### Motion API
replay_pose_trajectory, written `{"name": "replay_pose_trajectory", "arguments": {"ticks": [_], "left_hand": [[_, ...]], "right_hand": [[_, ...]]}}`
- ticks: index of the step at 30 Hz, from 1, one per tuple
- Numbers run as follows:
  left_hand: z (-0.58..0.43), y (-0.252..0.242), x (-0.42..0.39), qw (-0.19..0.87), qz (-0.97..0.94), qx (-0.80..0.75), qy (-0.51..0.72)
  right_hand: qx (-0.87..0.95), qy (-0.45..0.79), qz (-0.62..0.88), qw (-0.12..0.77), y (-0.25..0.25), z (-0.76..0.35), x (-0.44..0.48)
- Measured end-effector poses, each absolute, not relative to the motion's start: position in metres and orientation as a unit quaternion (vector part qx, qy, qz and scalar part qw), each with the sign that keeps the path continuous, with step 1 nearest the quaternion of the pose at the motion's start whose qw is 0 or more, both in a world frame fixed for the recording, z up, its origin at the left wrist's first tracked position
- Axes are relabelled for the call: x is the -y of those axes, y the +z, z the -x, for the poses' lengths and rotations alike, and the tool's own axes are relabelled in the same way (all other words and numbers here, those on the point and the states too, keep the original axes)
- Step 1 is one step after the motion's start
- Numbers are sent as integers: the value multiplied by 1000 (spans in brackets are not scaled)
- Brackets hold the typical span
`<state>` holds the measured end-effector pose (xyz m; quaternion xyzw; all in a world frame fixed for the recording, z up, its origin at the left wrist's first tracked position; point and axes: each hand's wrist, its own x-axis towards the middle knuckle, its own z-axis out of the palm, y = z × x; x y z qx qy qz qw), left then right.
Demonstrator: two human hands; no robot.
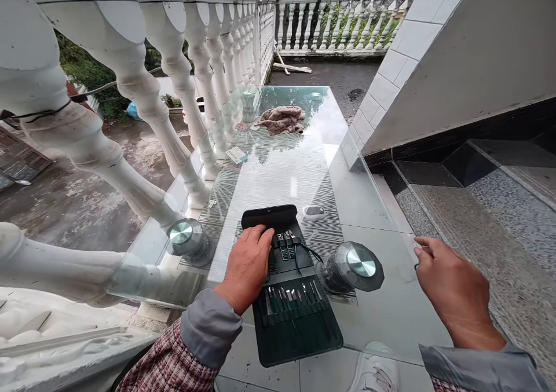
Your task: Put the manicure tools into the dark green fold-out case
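A dark green manicure tool case (299,337) lies unfolded on the glass table. In its lower panel stands a row of slim metal tools (293,299). Nail clippers (284,250) sit under a strap in the upper panel, beside a pair of nippers (296,252) with dark handles. My left hand (247,264) lies over the left edge of the upper panel, its fingers bent onto the case and partly covering what is there. Off to the right, above the table's edge, my right hand (454,288) is closed. A small dark bit shows at its fingertips, too small to name.
The glass table (386,230) rests on round supports with shiny metal caps (360,263). On it are a white oval device (314,212), a small card or box (236,155) and a crumpled brown cloth (281,120). A white balustrade (150,96) runs left; stone steps (490,207) rise right.
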<state>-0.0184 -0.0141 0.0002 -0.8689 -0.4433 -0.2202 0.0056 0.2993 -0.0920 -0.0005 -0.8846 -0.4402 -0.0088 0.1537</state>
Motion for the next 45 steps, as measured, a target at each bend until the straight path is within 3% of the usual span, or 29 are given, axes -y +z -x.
{"name": "replay_pose_trajectory", "arguments": {"ticks": [2,5,9,16,19,26,36,45], "left_hand": [[18,3,14,-3,866,433,-249],[17,7,16,-11,874,388,-292],[16,10,19,45,912,271,-305],[20,12,21,123,928,144,-322],[23,13,21,131,924,176,-314],[27,10,17,128,914,267,-276],[26,9,14,95,908,320,-254],[25,6,11,79,891,393,-215]], "right_hand": [[457,33,846,274,6,-280,89],[505,228,741,380,14,-237,87],[550,404,634,363,21,-183,85],[524,520,571,357,26,-156,82],[565,465,583,351,26,-160,83],[759,154,474,420,22,-168,88],[785,146,455,394,16,-162,92],[796,110,504,317,-2,-150,101]]}}
